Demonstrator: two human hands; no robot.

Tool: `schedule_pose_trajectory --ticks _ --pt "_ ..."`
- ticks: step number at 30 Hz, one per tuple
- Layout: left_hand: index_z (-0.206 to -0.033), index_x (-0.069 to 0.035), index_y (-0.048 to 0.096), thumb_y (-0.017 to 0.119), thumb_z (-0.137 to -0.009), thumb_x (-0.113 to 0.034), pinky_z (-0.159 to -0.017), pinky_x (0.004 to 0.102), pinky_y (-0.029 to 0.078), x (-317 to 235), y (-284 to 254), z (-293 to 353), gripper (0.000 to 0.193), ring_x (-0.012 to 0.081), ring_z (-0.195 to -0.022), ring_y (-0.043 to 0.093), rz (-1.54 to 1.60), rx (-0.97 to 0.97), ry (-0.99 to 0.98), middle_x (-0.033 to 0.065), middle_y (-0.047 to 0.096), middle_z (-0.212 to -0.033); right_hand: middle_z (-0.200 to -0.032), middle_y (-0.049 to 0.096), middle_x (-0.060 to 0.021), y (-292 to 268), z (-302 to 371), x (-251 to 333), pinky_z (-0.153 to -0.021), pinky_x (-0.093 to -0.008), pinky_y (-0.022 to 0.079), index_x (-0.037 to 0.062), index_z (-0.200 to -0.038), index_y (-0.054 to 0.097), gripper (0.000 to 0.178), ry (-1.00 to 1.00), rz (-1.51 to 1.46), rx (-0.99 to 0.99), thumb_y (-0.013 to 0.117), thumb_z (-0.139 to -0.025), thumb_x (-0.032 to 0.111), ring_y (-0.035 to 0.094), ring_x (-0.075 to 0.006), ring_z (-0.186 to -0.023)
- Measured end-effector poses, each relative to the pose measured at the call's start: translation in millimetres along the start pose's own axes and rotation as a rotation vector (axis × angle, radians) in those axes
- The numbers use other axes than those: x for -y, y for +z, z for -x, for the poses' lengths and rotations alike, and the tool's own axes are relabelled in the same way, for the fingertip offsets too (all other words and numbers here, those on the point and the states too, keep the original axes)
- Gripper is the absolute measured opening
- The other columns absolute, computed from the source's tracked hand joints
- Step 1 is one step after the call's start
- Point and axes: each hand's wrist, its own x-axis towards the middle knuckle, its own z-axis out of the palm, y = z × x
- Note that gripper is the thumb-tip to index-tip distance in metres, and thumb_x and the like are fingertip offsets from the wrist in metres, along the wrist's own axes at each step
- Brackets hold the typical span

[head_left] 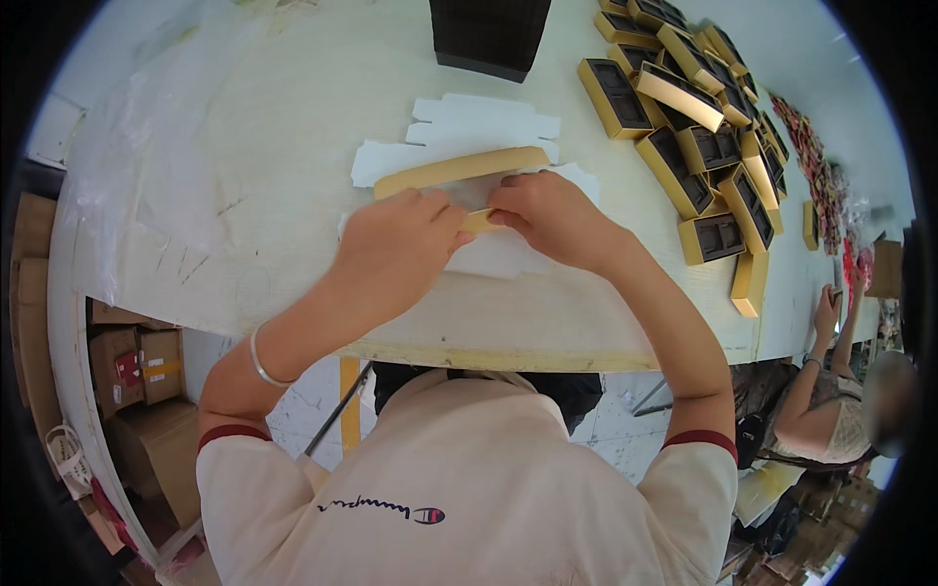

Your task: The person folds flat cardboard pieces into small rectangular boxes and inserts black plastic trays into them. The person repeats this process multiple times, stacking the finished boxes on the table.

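Both hands work on a partly folded gold cardboard box [459,170] in the middle of the table, its long far side standing up and its white inner face partly showing. My left hand [401,242] is closed on the near edge, with its fingertips over the fold. From the right, my right hand [553,217] pinches the same near gold edge close to the left fingertips. The palms and fingers hide much of the box. Under and behind it lie flat white cardboard blanks [484,122] with notched edges.
A black block-shaped stack [489,41] stands at the far middle. Gold boxes with black inserts [674,171] pile up at the right. Clear plastic sheeting [161,166] covers the table's left part. Brown cartons [161,361] sit below left. Another person [826,415] works at far right.
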Motion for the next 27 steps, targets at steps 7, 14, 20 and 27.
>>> schedule_pose_trajectory --ticks 7,14,20,27 --pt "-0.114 -0.005 0.060 0.061 -0.085 -0.007 -0.079 0.0327 0.048 71 -6 -24 0.029 0.0251 -0.090 0.060 0.374 0.131 -0.089 0.0114 0.063 -0.101 -0.087 0.055 -0.0073 16 18 42 -0.070 -0.0365 0.046 0.0067 -0.095 0.059 0.021 -0.160 0.529 -0.222 0.062 -0.074 0.007 0.059 -0.0220 -0.076" --pt "-0.108 -0.005 0.062 0.052 -0.078 0.010 -0.075 0.0293 0.048 27 -25 -21 0.035 0.0232 -0.085 0.058 0.486 -0.057 0.063 0.0109 0.059 -0.101 -0.093 0.054 -0.0113 13 38 53 -0.052 -0.0305 0.049 0.0015 -0.101 0.053 0.030 -0.196 0.287 -0.318 0.060 -0.072 0.006 0.060 -0.0215 -0.063" --pt "-0.100 -0.006 0.060 0.058 -0.076 0.007 -0.067 0.0349 0.049 0 -18 2 0.028 0.0285 -0.083 0.059 0.392 -0.249 0.144 0.0122 0.057 -0.104 -0.105 0.057 -0.0125 -26 29 33 -0.070 -0.0360 0.050 0.0018 -0.095 0.059 0.026 -0.348 0.127 -0.330 0.067 -0.070 0.000 0.060 -0.0268 -0.087" --pt "-0.115 -0.006 0.057 0.068 -0.077 -0.001 -0.078 0.0307 0.049 23 1 13 0.040 0.0254 -0.096 0.059 0.674 0.266 0.004 0.0112 0.058 -0.113 -0.100 0.058 -0.0097 6 37 -4 -0.074 -0.0356 0.047 0.0033 -0.082 0.062 0.023 -0.294 -0.217 -0.230 0.078 -0.071 0.017 0.054 -0.0262 -0.092"
